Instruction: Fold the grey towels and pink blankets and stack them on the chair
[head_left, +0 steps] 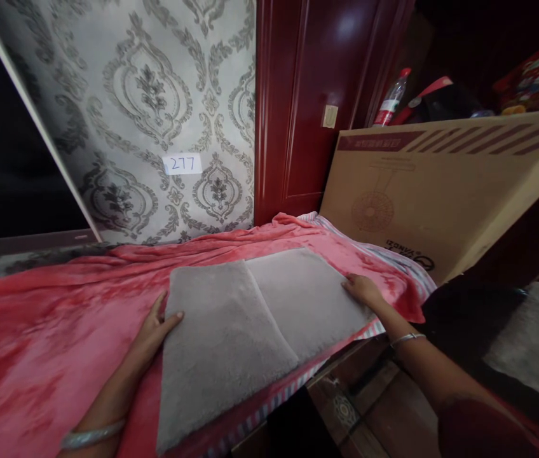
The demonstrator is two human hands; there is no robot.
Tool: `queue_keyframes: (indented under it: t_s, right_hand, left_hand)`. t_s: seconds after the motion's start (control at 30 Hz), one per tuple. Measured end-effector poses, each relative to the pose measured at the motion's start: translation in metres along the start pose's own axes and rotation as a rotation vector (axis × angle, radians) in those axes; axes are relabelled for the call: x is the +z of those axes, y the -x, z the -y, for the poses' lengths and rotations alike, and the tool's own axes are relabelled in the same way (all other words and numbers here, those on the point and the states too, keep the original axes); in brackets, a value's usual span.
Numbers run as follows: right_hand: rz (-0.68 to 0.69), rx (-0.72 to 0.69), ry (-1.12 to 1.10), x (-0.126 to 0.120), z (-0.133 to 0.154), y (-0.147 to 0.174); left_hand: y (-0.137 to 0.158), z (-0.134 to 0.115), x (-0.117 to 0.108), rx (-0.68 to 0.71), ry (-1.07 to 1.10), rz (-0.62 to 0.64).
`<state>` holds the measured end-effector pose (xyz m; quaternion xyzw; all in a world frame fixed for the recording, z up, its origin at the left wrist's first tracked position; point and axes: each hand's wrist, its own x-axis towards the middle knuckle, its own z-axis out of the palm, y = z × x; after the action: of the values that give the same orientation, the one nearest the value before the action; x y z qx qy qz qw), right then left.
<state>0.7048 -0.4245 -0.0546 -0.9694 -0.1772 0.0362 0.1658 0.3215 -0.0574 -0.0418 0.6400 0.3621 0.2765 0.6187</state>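
A grey plush mat lies flat on a pink blanket, its surface split by a seam or fold edge into a left and a right part. I cannot tell whether these are two pieces or one folded piece. My left hand is at the left edge, thumb stretched over the mat and fingers spread apart from it along the side. At the right edge, my right hand has its fingers closed on the mat's border, with the fingertips partly hidden.
The pink blanket covers a bed-like surface over a striped cloth. A large cardboard box leans at the right, with a red-capped bottle behind it. A dark screen stands left. Tiled floor shows below the front edge.
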Motion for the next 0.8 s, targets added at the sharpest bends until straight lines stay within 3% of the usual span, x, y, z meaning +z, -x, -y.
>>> queue_keyframes:
  t_s: [0.17,0.27,0.37,0.53,0.63,0.73,0.8]
  right_hand:
    - [0.127,-0.018,-0.173,-0.021,-0.002,0.001]
    - [0.274,-0.012,-0.477,-0.039,0.012,0.01]
    - [0.415,-0.041,-0.857,-0.06,0.049,0.023]
    - [0.586,-0.319,-0.951,-0.075,0.148,0.055]
    - [0.619,-0.596,-0.813,-0.052,0.206,0.086]
    - [0.578,-0.839,-0.557,-0.003,0.248,0.123]
    - [0.569,-0.893,-0.379,0.033,0.262,0.144]
  left_hand:
    - [0.004,-0.001,0.002,-0.007,0.012,-0.002]
    - [0.006,-0.002,0.003,-0.023,0.056,0.024]
    - [0.006,0.0,0.003,-0.02,0.091,0.03]
    - [0.003,0.006,0.0,0.0,0.145,0.039]
    - [0.001,0.01,-0.001,0.003,0.151,0.047]
    - [0.0,0.012,-0.001,-0.002,0.173,0.05]
    - [0.0,0.013,-0.001,0.0,0.182,0.064]
